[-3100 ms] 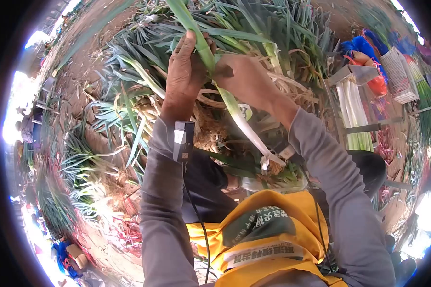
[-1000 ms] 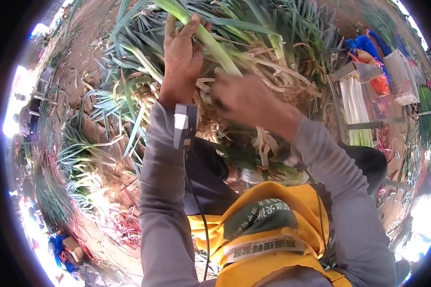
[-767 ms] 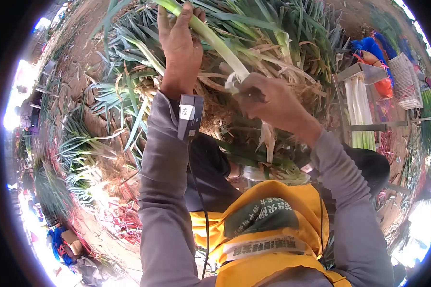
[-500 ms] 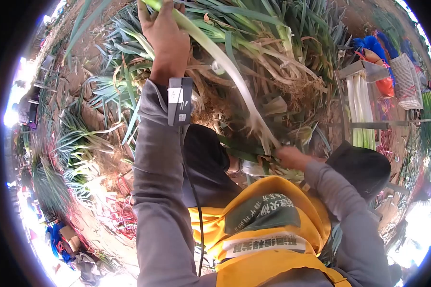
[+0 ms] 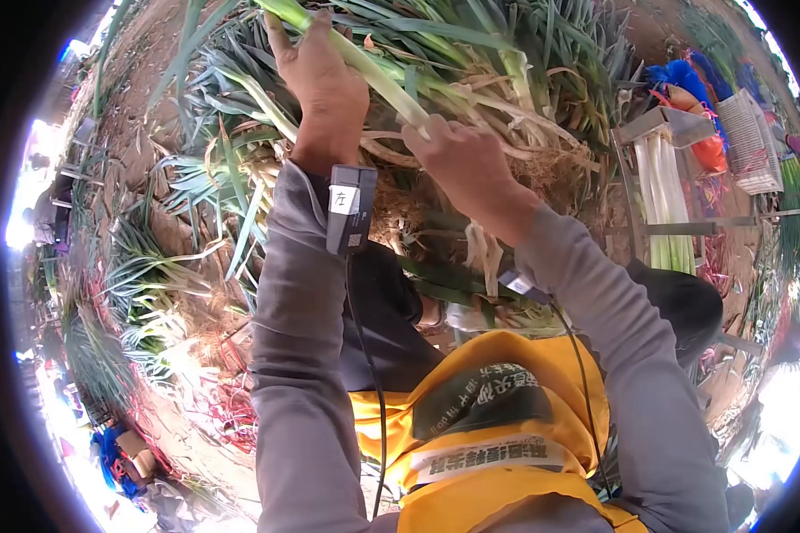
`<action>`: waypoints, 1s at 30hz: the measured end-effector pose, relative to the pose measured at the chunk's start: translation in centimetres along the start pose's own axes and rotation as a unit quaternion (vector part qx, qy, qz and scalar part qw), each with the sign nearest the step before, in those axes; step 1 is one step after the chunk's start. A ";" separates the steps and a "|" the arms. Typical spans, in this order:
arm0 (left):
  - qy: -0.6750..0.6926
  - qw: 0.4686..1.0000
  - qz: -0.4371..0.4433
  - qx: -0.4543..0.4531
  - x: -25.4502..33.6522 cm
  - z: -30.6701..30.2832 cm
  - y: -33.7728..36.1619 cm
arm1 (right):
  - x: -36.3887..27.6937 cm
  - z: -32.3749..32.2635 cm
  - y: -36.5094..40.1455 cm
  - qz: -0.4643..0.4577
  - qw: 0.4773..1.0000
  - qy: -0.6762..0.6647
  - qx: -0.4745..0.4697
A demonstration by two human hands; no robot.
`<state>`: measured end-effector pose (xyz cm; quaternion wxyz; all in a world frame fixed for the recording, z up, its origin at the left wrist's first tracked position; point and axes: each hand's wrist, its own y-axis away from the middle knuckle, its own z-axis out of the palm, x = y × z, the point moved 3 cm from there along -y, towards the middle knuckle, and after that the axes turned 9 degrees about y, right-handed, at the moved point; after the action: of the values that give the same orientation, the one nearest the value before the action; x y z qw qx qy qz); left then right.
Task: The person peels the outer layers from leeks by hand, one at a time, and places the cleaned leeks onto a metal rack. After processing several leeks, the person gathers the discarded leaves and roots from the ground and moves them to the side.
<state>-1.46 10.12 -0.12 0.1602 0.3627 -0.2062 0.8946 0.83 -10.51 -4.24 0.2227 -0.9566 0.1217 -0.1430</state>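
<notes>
Peeling looks to be the step in hand. The left hand (image 5: 324,84) is clenched round the green top of a green onion stalk (image 5: 384,82), held up in front of the heap of untrimmed onions (image 5: 524,80). The right hand (image 5: 460,164) is closed on the pale shank just below. Half a second ago the right hand was down at the root end by the lap; now it is back up high. The next move, I judge, calls for a firm pinch on a loose outer skin and a steady downward pull.
</notes>
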 end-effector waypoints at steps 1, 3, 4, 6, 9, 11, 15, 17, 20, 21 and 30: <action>0.019 0.999 0.023 0.020 -0.2 0.5 0.2 | -0.3 0.2 0.0 0.001 1.000 0.000 -0.002; 0.040 0.997 0.048 0.043 0.1 1.1 0.2 | -1.1 0.8 0.3 -0.019 0.999 -0.035 -0.020; 0.045 0.996 0.073 0.029 0.3 1.2 0.1 | -1.7 0.9 1.3 -0.020 0.999 -0.035 -0.020; 0.036 0.996 0.071 0.033 1.3 1.3 0.6 | -4.1 1.3 5.7 -0.087 0.979 -0.142 -0.116; 0.068 0.991 0.096 0.060 1.2 -1.2 -1.6 | -6.6 4.6 15.9 -0.107 0.938 -0.230 -0.236; 0.066 0.991 0.097 0.063 2.2 -2.1 -1.9 | -6.5 8.1 23.9 -0.114 0.886 -0.261 -0.365; 0.026 0.992 0.064 0.106 1.9 -4.2 -2.2 | -3.4 5.6 23.1 -0.084 0.768 -0.263 -0.578; 0.051 0.990 0.042 0.126 1.8 -3.1 -1.6 | -0.8 0.4 18.1 -0.054 0.799 -0.296 -0.521; 0.060 0.983 0.029 0.169 2.5 -2.3 -1.5 | 2.8 -3.6 11.8 0.016 0.867 -0.342 -0.361; 0.052 0.983 0.029 0.176 2.9 -3.7 -2.0 | 4.0 -4.1 10.3 0.070 0.889 -0.366 -0.267; -0.539 0.841 0.012 -0.040 7.0 -7.7 0.5 | 5.1 -4.4 11.4 0.285 0.680 -0.600 -0.312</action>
<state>-11.02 14.36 -0.30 0.0273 0.7785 -0.2999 0.5506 2.15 -23.64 -4.57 -0.0330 -0.7706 0.2662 0.5781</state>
